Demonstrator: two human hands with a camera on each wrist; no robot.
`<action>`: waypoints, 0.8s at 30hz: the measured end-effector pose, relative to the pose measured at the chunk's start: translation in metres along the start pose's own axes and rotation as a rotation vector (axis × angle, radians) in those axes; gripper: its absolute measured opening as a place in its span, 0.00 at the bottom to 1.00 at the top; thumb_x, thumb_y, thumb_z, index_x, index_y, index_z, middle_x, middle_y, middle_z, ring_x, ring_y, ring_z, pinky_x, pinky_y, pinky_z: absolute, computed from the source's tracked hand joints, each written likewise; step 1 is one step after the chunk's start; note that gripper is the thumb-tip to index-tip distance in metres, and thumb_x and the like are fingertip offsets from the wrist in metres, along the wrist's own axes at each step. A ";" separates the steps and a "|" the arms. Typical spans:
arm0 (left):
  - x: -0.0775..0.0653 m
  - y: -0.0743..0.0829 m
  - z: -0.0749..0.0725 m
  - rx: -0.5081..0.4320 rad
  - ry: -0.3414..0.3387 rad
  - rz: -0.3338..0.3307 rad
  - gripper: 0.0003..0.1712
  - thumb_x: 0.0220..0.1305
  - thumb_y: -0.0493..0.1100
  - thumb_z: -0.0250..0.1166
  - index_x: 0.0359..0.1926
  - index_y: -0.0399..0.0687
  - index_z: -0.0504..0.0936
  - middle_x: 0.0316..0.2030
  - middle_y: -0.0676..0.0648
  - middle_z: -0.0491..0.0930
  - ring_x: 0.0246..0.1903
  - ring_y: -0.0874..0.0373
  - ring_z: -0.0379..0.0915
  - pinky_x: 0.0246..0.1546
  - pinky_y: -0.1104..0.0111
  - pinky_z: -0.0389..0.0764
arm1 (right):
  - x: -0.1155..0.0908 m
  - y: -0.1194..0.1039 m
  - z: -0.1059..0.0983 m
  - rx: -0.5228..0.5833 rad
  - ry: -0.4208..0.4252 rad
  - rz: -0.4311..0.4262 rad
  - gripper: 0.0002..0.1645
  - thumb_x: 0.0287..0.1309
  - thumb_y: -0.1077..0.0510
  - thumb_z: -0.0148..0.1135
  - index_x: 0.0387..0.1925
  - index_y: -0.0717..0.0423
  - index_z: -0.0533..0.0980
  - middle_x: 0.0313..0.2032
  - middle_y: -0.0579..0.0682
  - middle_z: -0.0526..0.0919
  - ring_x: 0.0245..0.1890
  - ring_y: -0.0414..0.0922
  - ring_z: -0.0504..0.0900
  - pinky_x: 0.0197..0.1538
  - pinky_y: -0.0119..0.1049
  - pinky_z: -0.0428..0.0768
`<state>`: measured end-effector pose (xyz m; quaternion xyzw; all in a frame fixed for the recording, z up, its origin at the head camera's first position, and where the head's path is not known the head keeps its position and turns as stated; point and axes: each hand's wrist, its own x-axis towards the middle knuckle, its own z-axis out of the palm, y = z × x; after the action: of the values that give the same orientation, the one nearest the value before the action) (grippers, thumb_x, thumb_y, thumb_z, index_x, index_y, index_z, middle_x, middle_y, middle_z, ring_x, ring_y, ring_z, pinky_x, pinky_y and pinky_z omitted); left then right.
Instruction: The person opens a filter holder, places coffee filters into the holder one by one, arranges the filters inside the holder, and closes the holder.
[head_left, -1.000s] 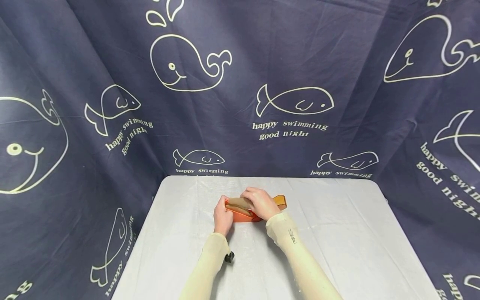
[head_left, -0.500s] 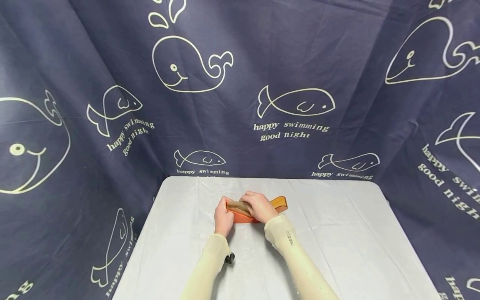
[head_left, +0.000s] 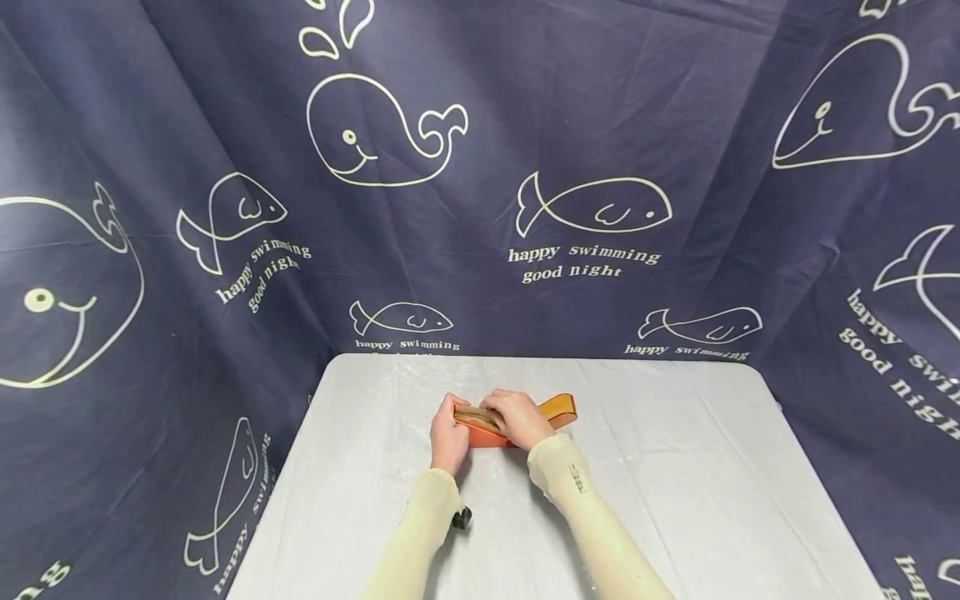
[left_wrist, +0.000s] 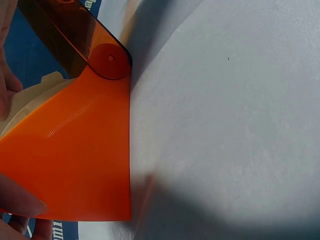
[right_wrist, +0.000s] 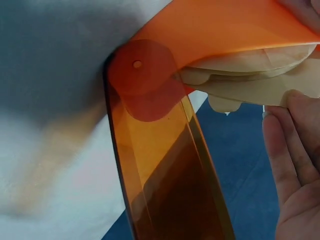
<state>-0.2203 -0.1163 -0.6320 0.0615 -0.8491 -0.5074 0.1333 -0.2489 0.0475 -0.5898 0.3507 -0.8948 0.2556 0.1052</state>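
An orange plastic case [head_left: 487,437] is held upright over the white table, its see-through amber lid [right_wrist: 165,170] swung back on a round pivot. Tan paper coffee filters [right_wrist: 250,82] stand inside, partly sticking out of its open top. My left hand [head_left: 448,437] grips the end of the case away from the pivot, and its thumb [left_wrist: 20,197] lies on the orange side wall. With my right hand [head_left: 519,417] I pinch the filters' upper edge, the fingertips [right_wrist: 275,132] curled against the paper. How deep the filters sit is hidden by the case wall.
The white table [head_left: 375,517] stretches around both hands. Behind and beside it hangs a dark blue curtain [head_left: 465,275] with fish and whale drawings. A small black object [head_left: 461,517] sits by the left wrist, and cream sleeves [head_left: 416,533] cover the arms.
The filters have gone lower into the case, and my right hand has sunk slightly with them. My left hand keeps its grip on the case, almost unmoved.
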 end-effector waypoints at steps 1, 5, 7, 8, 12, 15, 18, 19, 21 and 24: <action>0.000 0.000 0.000 0.002 0.000 -0.002 0.27 0.44 0.20 0.51 0.40 0.50 0.80 0.38 0.45 0.86 0.35 0.51 0.79 0.39 0.59 0.78 | 0.000 0.000 0.001 -0.005 -0.004 0.002 0.08 0.59 0.66 0.72 0.36 0.49 0.86 0.34 0.44 0.87 0.35 0.42 0.86 0.44 0.38 0.85; 0.000 0.000 0.000 0.001 -0.002 -0.012 0.28 0.44 0.19 0.51 0.41 0.51 0.80 0.39 0.44 0.86 0.36 0.51 0.78 0.40 0.60 0.77 | 0.000 0.001 0.003 -0.007 -0.028 0.020 0.07 0.61 0.65 0.71 0.35 0.48 0.86 0.33 0.43 0.87 0.35 0.41 0.86 0.43 0.37 0.85; 0.000 0.000 0.000 -0.003 -0.006 -0.020 0.29 0.44 0.19 0.51 0.41 0.51 0.80 0.39 0.44 0.86 0.36 0.52 0.77 0.39 0.61 0.76 | -0.001 0.001 0.004 -0.010 -0.034 0.024 0.07 0.61 0.65 0.71 0.35 0.48 0.86 0.33 0.43 0.87 0.35 0.41 0.86 0.43 0.36 0.85; 0.000 0.000 0.000 -0.006 -0.007 -0.023 0.29 0.44 0.19 0.51 0.41 0.51 0.80 0.39 0.45 0.86 0.36 0.52 0.77 0.39 0.61 0.76 | -0.001 0.001 0.005 -0.009 -0.037 0.027 0.07 0.61 0.64 0.71 0.34 0.47 0.86 0.33 0.42 0.87 0.35 0.41 0.86 0.42 0.36 0.85; 0.000 0.000 0.000 -0.011 -0.009 -0.031 0.28 0.45 0.19 0.51 0.41 0.51 0.80 0.38 0.46 0.86 0.35 0.53 0.76 0.38 0.62 0.75 | -0.001 0.001 0.007 -0.024 -0.041 0.030 0.07 0.62 0.64 0.70 0.34 0.47 0.86 0.32 0.42 0.87 0.34 0.41 0.85 0.41 0.36 0.84; 0.000 -0.001 0.000 -0.013 -0.006 -0.031 0.27 0.46 0.19 0.51 0.41 0.50 0.80 0.38 0.46 0.86 0.35 0.53 0.77 0.38 0.62 0.76 | -0.001 0.001 0.008 -0.031 -0.052 0.034 0.06 0.63 0.63 0.69 0.35 0.48 0.87 0.33 0.43 0.87 0.34 0.41 0.86 0.42 0.36 0.84; 0.000 -0.001 0.001 -0.014 -0.003 -0.031 0.27 0.46 0.19 0.51 0.41 0.51 0.80 0.38 0.46 0.86 0.35 0.53 0.77 0.38 0.62 0.76 | -0.001 0.001 0.009 -0.040 -0.063 0.022 0.05 0.63 0.63 0.70 0.36 0.49 0.87 0.33 0.44 0.87 0.35 0.42 0.86 0.43 0.37 0.84; 0.000 -0.002 0.001 -0.014 -0.002 -0.032 0.27 0.46 0.19 0.51 0.41 0.51 0.80 0.38 0.46 0.86 0.35 0.53 0.77 0.38 0.62 0.76 | -0.001 0.001 0.009 -0.043 -0.066 0.019 0.05 0.62 0.63 0.70 0.37 0.50 0.87 0.33 0.44 0.87 0.35 0.42 0.86 0.43 0.37 0.84; 0.000 -0.002 0.001 -0.014 0.003 -0.030 0.28 0.45 0.19 0.51 0.41 0.51 0.80 0.38 0.46 0.86 0.35 0.52 0.77 0.39 0.62 0.76 | -0.001 0.001 0.009 -0.052 -0.068 0.012 0.05 0.62 0.63 0.70 0.37 0.50 0.88 0.33 0.44 0.87 0.35 0.42 0.86 0.43 0.37 0.84; 0.000 -0.002 0.002 -0.015 0.012 -0.024 0.28 0.45 0.19 0.51 0.41 0.50 0.81 0.37 0.46 0.86 0.34 0.52 0.77 0.38 0.62 0.76 | -0.002 0.002 0.009 -0.051 -0.068 0.010 0.07 0.61 0.64 0.71 0.38 0.51 0.88 0.33 0.45 0.88 0.35 0.43 0.87 0.43 0.38 0.85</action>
<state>-0.2212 -0.1159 -0.6347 0.0734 -0.8437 -0.5150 0.1327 -0.2488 0.0448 -0.5990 0.3521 -0.9057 0.2211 0.0826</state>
